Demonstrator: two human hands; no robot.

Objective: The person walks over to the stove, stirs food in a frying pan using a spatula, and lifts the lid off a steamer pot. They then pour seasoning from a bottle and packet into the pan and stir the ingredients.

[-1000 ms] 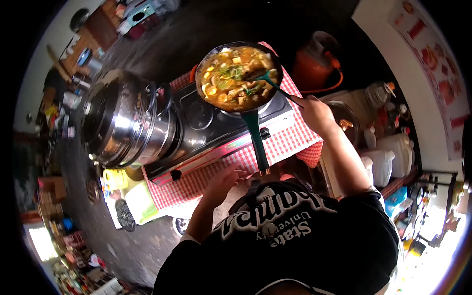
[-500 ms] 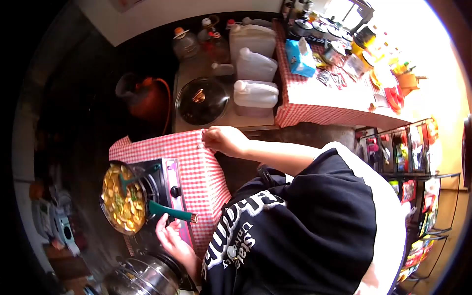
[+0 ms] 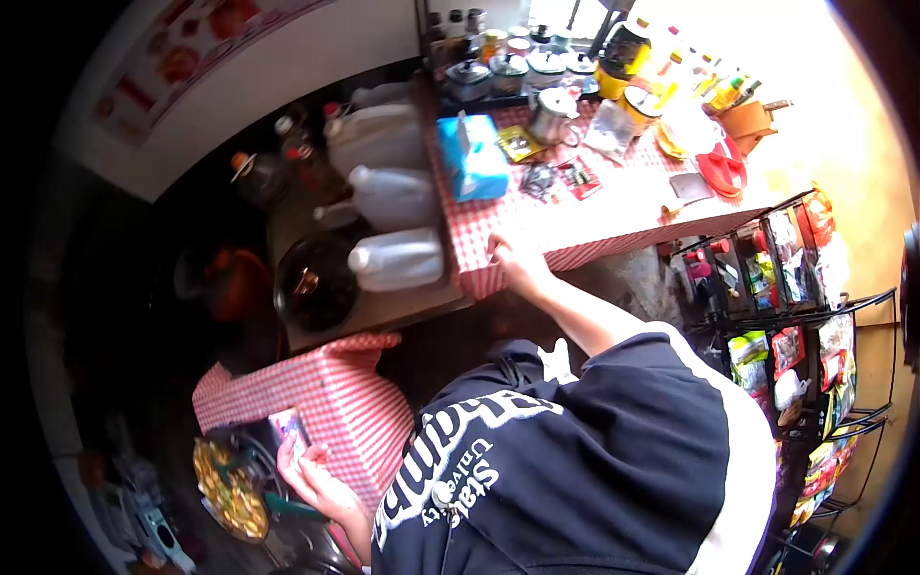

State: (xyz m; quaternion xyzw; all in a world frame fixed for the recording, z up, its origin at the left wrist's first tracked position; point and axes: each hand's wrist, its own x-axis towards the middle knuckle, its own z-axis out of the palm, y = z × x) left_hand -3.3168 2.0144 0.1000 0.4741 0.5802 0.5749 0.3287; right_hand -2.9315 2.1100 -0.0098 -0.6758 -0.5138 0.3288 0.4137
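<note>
A pan of food [image 3: 230, 492], a stove [image 3: 255, 434], lidded jars [image 3: 508, 75] and a knife block [image 3: 750, 125] show a kitchen.

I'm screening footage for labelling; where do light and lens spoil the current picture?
Head view: glare bleaches part of the upper checked cloth; head view: the orange cylinder sinks into shadow, its outline soft; head view: strong wide-angle curving, with dark corners.

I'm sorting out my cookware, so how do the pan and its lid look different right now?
The pan is full of chunky food; the lid lies apart from it.
The pan has a green handle; the lid has a coppery knob.
The pan is near your left hand; the lid is beside a jug.
Both look roughly round.
</note>
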